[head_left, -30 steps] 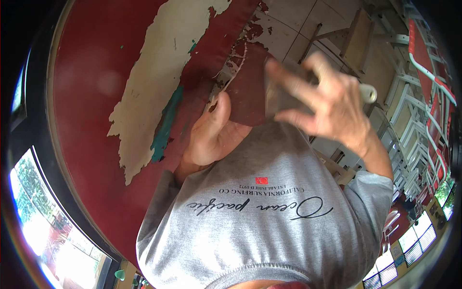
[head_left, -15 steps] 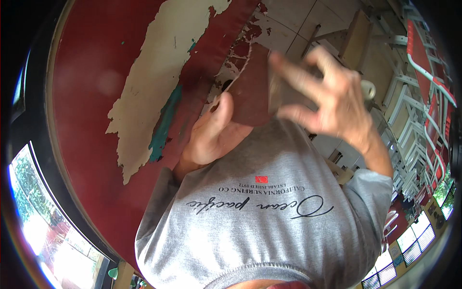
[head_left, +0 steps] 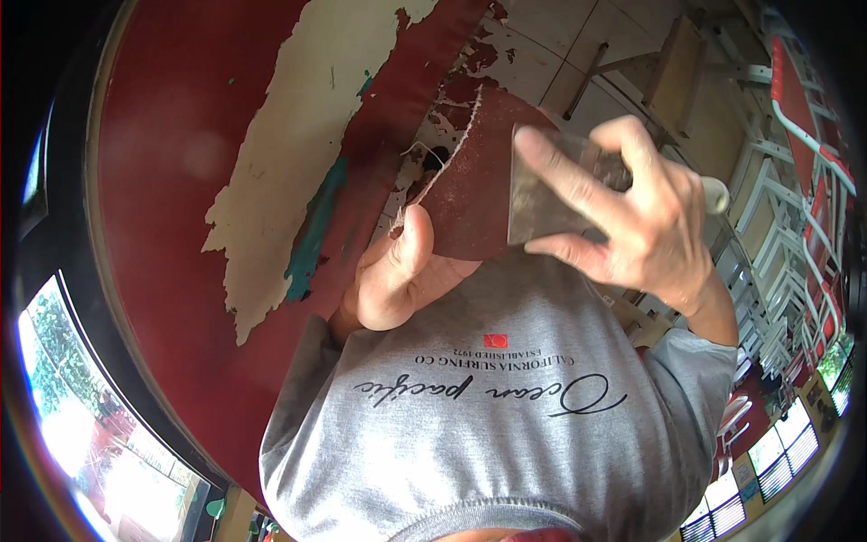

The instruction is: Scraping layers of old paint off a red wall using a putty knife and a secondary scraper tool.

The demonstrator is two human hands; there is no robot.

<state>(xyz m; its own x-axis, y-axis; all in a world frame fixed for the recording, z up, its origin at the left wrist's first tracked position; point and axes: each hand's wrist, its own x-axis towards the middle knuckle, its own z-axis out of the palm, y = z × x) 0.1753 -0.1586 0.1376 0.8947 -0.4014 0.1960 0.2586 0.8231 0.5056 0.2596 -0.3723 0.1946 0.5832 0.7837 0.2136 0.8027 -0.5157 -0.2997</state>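
Note:
A reddish-brown sheet that looks like sandpaper (head_left: 474,194), with a ragged pale edge and light specks of dust, is held in my left hand (head_left: 388,280). My left thumb lies over its near-left edge, and the other fingers are hidden beneath. My right hand (head_left: 646,212) grips a wide-bladed putty knife (head_left: 546,212), fingers spread over its dull metal blade. The blade's edge lies over the right part of the sheet; I cannot tell how firmly they touch. The knife's pale handle end sticks out behind my right hand.
A large red surface (head_left: 172,181) with peeled cream and teal patches fills the left. Paint flakes litter the tiled floor (head_left: 542,41) at the far side. White metal frames with red panels (head_left: 795,154) stand at the right. Windows (head_left: 99,434) show at the lower left.
My right hand and the putty knife have moved slightly right, and the blade, blurred before, now shows more clearly. My left hand has shifted a little downward, still holding the sheet.

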